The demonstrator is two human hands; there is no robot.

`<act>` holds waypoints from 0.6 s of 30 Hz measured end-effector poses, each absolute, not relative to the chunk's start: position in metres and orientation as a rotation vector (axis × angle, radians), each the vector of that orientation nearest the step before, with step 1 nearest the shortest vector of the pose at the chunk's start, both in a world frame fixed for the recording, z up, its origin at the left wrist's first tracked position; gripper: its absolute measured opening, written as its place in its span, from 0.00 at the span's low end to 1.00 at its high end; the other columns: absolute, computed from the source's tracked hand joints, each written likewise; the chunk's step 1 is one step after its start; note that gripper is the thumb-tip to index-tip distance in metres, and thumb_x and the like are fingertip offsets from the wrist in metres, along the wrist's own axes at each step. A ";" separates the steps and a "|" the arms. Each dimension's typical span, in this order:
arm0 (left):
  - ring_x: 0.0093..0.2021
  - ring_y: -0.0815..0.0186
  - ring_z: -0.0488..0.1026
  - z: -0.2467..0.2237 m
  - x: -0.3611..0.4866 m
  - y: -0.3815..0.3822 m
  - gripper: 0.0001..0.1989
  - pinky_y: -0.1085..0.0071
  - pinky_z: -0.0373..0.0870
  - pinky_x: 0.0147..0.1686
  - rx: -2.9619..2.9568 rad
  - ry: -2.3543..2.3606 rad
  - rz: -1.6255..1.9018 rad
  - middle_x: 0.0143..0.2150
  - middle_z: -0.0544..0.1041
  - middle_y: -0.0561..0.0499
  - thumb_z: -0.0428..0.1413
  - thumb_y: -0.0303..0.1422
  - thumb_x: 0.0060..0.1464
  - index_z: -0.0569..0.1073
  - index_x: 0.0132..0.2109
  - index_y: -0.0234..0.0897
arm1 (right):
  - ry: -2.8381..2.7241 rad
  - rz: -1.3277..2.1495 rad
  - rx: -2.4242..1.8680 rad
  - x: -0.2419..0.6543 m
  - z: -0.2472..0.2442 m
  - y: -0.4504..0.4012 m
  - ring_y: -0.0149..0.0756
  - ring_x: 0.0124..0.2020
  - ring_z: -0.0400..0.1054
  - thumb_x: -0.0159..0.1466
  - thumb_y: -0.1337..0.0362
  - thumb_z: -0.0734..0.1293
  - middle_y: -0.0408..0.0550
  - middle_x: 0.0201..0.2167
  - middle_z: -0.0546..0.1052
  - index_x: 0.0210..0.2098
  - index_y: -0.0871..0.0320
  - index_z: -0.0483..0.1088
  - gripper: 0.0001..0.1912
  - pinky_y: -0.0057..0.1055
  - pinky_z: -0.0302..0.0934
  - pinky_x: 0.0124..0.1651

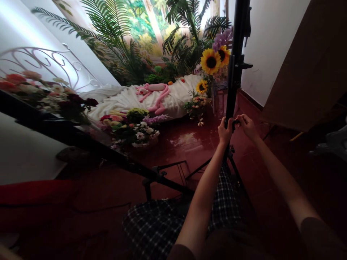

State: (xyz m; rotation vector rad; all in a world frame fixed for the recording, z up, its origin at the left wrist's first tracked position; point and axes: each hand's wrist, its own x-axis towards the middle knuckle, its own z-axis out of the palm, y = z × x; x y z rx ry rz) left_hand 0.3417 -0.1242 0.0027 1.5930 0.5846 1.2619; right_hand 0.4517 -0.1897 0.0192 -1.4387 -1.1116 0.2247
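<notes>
A black upright stand pole (232, 86) rises in front of me, right of centre, on thin black legs. Around its lower part my left hand (225, 131) is closed, fingers wrapped on the pole. Just to the right, my right hand (246, 124) pinches a small dark knob (235, 122) that sticks out from the pole. Both hands are at about the same height, nearly touching. Higher on the pole sits another dark clamp lever (245, 66).
A second black pole (108, 151) slants across the left side. Behind are a white-draped bed (179, 97) with a pink plush toy (158, 92), flower baskets (143, 139), sunflowers (210, 62) and palm fronds. A brown panel (300, 72) stands at right.
</notes>
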 end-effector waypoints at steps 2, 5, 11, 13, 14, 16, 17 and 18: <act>0.26 0.71 0.67 0.004 0.341 -0.125 0.29 0.74 0.63 0.31 1.591 0.578 1.260 0.26 0.71 0.54 0.46 0.62 0.57 0.70 0.37 0.38 | -1.084 0.236 -1.403 0.452 0.020 -0.187 0.31 0.28 0.72 0.58 0.32 0.64 0.43 0.29 0.76 0.32 0.54 0.68 0.30 0.27 0.65 0.30; 0.25 0.71 0.66 0.005 0.340 -0.126 0.30 0.74 0.62 0.30 1.575 0.552 1.259 0.25 0.69 0.55 0.46 0.62 0.57 0.69 0.36 0.38 | -1.068 0.258 -1.388 0.453 0.023 -0.186 0.29 0.24 0.71 0.58 0.32 0.65 0.42 0.28 0.76 0.34 0.54 0.67 0.29 0.25 0.62 0.26; 0.26 0.70 0.66 0.004 0.340 -0.125 0.27 0.73 0.62 0.31 1.556 0.542 1.256 0.25 0.70 0.55 0.49 0.59 0.57 0.71 0.37 0.38 | -1.069 0.277 -1.419 0.452 0.030 -0.188 0.28 0.21 0.68 0.58 0.36 0.68 0.38 0.21 0.72 0.37 0.53 0.67 0.26 0.24 0.58 0.23; 0.26 0.70 0.67 0.004 0.341 -0.124 0.26 0.73 0.62 0.31 1.553 0.547 1.254 0.26 0.71 0.54 0.49 0.58 0.58 0.72 0.38 0.38 | -0.997 0.364 -1.400 0.451 0.033 -0.186 0.28 0.18 0.65 0.57 0.38 0.70 0.37 0.19 0.71 0.37 0.53 0.66 0.26 0.24 0.56 0.20; 0.26 0.70 0.67 0.003 0.341 -0.124 0.26 0.73 0.63 0.32 1.551 0.553 1.256 0.26 0.71 0.54 0.50 0.57 0.58 0.73 0.38 0.37 | -0.943 0.424 -1.388 0.451 0.034 -0.184 0.28 0.16 0.64 0.57 0.40 0.71 0.36 0.18 0.70 0.37 0.53 0.65 0.25 0.24 0.54 0.19; 0.27 0.70 0.67 0.003 0.342 -0.123 0.25 0.73 0.63 0.32 1.548 0.568 1.259 0.27 0.72 0.54 0.51 0.56 0.59 0.73 0.39 0.37 | -0.819 0.549 -1.374 0.449 0.037 -0.179 0.27 0.14 0.60 0.57 0.44 0.73 0.36 0.17 0.69 0.37 0.54 0.64 0.23 0.24 0.50 0.16; 0.27 0.70 0.68 0.003 0.342 -0.123 0.24 0.73 0.63 0.32 1.548 0.574 1.260 0.27 0.72 0.53 0.51 0.56 0.59 0.73 0.39 0.37 | -0.756 0.606 -1.370 0.448 0.038 -0.178 0.26 0.13 0.59 0.57 0.47 0.74 0.36 0.16 0.69 0.37 0.55 0.65 0.21 0.24 0.48 0.15; 0.27 0.70 0.68 0.003 0.342 -0.123 0.24 0.73 0.63 0.32 1.550 0.576 1.260 0.27 0.72 0.53 0.51 0.56 0.59 0.73 0.38 0.37 | -0.695 0.652 -1.368 0.447 0.039 -0.176 0.26 0.13 0.59 0.57 0.50 0.74 0.36 0.16 0.69 0.36 0.55 0.66 0.20 0.24 0.47 0.14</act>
